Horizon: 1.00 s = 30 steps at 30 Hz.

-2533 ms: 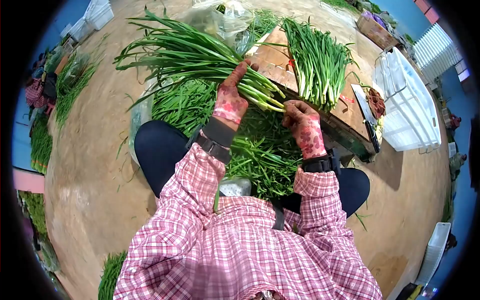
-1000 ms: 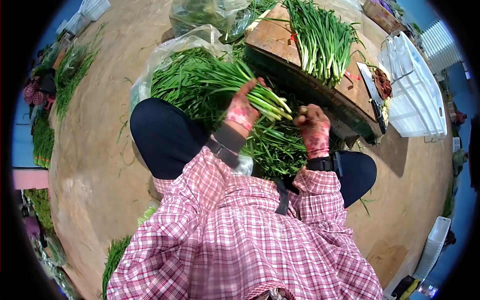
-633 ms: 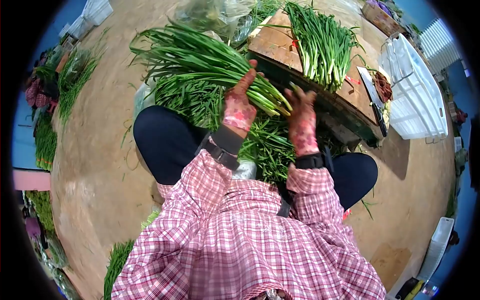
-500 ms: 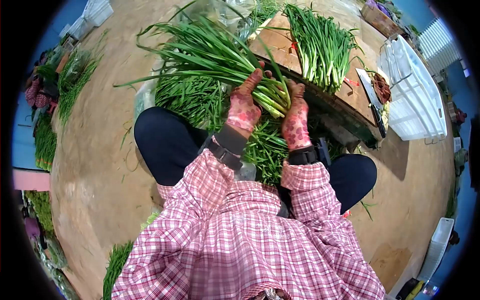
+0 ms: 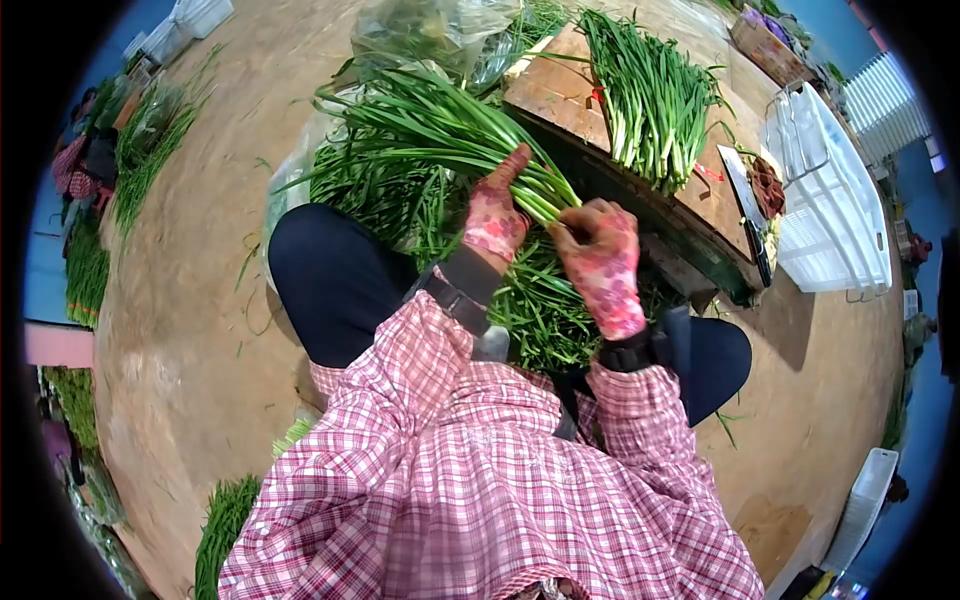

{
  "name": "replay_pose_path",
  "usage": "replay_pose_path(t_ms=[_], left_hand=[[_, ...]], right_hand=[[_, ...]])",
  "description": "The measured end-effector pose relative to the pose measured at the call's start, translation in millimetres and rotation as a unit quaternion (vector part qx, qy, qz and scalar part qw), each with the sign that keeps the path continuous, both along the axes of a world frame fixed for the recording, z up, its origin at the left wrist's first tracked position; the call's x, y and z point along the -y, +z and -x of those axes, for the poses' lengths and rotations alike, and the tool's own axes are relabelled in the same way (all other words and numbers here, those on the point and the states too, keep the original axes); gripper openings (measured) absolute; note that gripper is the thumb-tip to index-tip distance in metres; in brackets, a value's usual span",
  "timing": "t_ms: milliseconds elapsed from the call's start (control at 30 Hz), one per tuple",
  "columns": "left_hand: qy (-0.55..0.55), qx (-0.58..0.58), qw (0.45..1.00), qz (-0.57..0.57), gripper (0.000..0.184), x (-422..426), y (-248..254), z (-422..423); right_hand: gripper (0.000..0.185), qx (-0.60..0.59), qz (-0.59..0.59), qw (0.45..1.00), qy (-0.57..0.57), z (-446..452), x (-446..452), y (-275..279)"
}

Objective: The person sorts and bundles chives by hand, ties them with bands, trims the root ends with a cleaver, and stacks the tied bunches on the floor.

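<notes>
A bunch of garlic chives [image 5: 440, 125] lies across my left hand [image 5: 495, 210], which is closed around its lower stems with the thumb on top. The leaves spread toward the upper left. My right hand [image 5: 605, 255] pinches at the pale stem ends, its fingertips curled over them. Both hands wear pink patterned fingerless coverings. Beneath them, between my knees, is a pile of loose garlic chives [image 5: 545, 315]. Another sheaf of garlic chives [image 5: 650, 105] rests on the wooden board [image 5: 550, 85] at the upper right.
A long-bladed knife [image 5: 740, 190] lies on the board's right end beside a brown cloth [image 5: 765, 185]. White plastic crates [image 5: 835, 200] stand just right of it. Clear plastic bags [image 5: 430, 35] are behind the pile. More greens [image 5: 150, 150] and a person [image 5: 80, 165] are at the far left.
My right hand has turned, its back now facing up, and shifted slightly right and down at the stem ends. The bunch's leaves are gathered more narrowly in my left hand.
</notes>
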State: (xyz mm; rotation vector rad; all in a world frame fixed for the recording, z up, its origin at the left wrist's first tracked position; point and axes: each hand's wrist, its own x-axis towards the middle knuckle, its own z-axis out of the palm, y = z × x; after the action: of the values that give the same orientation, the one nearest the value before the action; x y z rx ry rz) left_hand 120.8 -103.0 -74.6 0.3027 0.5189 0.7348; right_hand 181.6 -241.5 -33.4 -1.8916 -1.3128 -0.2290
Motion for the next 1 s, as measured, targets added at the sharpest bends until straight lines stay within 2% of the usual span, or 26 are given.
replay_pose_path(t_ms=[33, 67, 100, 133, 167, 200, 233, 300, 333, 367, 400, 433, 467, 500, 567, 600, 633, 667, 700, 767, 833, 867, 900, 1000], left_hand=[[-0.002, 0.028, 0.999, 0.022, 0.024, -16, -11, 1], [0.02, -0.007, 1.0, 0.014, 0.023, -32, -20, 5], [0.017, 0.016, 1.0, 0.015, 0.023, -37, -12, 16], [0.03, 0.001, 0.999, 0.019, 0.025, -44, -13, 20], [0.042, -0.016, 0.999, 0.026, 0.028, -48, -19, 23], [0.032, -0.045, 0.998, -0.036, 0.034, -52, -45, 27], [0.037, -0.049, 0.997, -0.049, 0.037, -49, -47, 25], [0.049, -0.058, 0.994, -0.074, 0.044, -42, -53, 20], [0.022, -0.037, 0.989, -0.144, 0.049, -45, -87, 22], [0.008, -0.163, 0.933, -0.322, 0.05, -36, -86, 23], [0.02, -0.295, 0.831, -0.471, 0.053, -28, -85, 25], [0.022, -0.258, 0.853, -0.453, 0.05, -22, -85, 23], [0.025, -0.221, 0.873, -0.434, 0.048, -16, -87, 21], [0.018, -0.195, 0.882, -0.428, 0.051, -15, -86, 24], [-0.026, -0.137, 0.906, -0.4, 0.058, -18, -81, 36], [-0.058, -0.108, 0.912, -0.39, 0.062, -18, -74, 41], [-0.046, -0.183, 0.843, -0.504, 0.06, -10, -43, 46], [-0.099, -0.031, 0.962, -0.254, 0.046, -17, -54, 34], [-0.076, 0.095, 0.991, 0.049, 0.033, -24, -64, 23], [-0.085, 0.06, 0.995, -0.005, 0.025, -22, -53, 24], [-0.079, -0.005, 0.993, -0.09, 0.026, -12, -32, 26], [-0.096, -0.018, 0.986, -0.138, 0.027, -8, -26, 26], [-0.112, -0.032, 0.976, -0.186, 0.028, -5, -18, 26], [-0.144, 0.019, 0.954, -0.261, 0.03, -1, 25, 21]], right_hand=[[0.007, -0.049, 0.013, 0.999, 0.004, -8, 11, 0], [0.01, -0.093, 0.038, 0.995, -0.023, -25, 25, -11], [0.009, -0.073, 0.159, 0.981, -0.086, -45, 41, -9], [0.009, 0.023, 0.303, 0.941, -0.152, -70, 55, -15], [0.017, 0.042, 0.484, 0.856, -0.179, -113, 70, -50], [0.031, 0.038, 0.568, 0.804, -0.172, -133, 87, -66], [0.04, 0.002, 0.565, 0.802, -0.191, -120, 79, -48], [0.044, 0.022, 0.338, 0.93, -0.145, -87, 52, -31], [0.042, -0.089, 0.181, 0.975, -0.095, -78, 33, -34], [0.041, -0.202, 0.111, 0.969, -0.09, -66, 8, -33], [0.042, -0.353, -0.017, 0.935, -0.035, -63, -12, -64], [0.04, -0.421, -0.075, 0.904, -0.014, -46, -34, -71], [0.035, -0.325, -0.042, 0.945, 0.008, -31, -47, -67], [0.018, -0.31, -0.054, 0.949, 0.0, -15, -62, -75], [0.015, -0.088, -0.063, 0.994, 0.033, -3, -73, -89], [0.018, -0.062, -0.06, 0.995, 0.048, 0, -74, -86], [0.021, -0.03, -0.057, 0.996, 0.057, -2, -70, -81], [0.03, -0.013, -0.012, 0.999, 0.041, 4, -62, -60], [0.047, -0.108, 0.057, 0.992, 0.018, 9, -54, -43], [0.068, -0.303, 0.188, 0.934, 0.001, 10, -45, -20], [0.084, -0.418, 0.223, 0.878, 0.071, -6, -42, -15], [0.084, -0.392, 0.233, 0.886, 0.081, -7, -38, -5], [0.077, -0.395, 0.218, 0.888, 0.086, -8, -36, -5], [0.056, -0.391, 0.19, 0.895, 0.098, -15, -32, 3]])
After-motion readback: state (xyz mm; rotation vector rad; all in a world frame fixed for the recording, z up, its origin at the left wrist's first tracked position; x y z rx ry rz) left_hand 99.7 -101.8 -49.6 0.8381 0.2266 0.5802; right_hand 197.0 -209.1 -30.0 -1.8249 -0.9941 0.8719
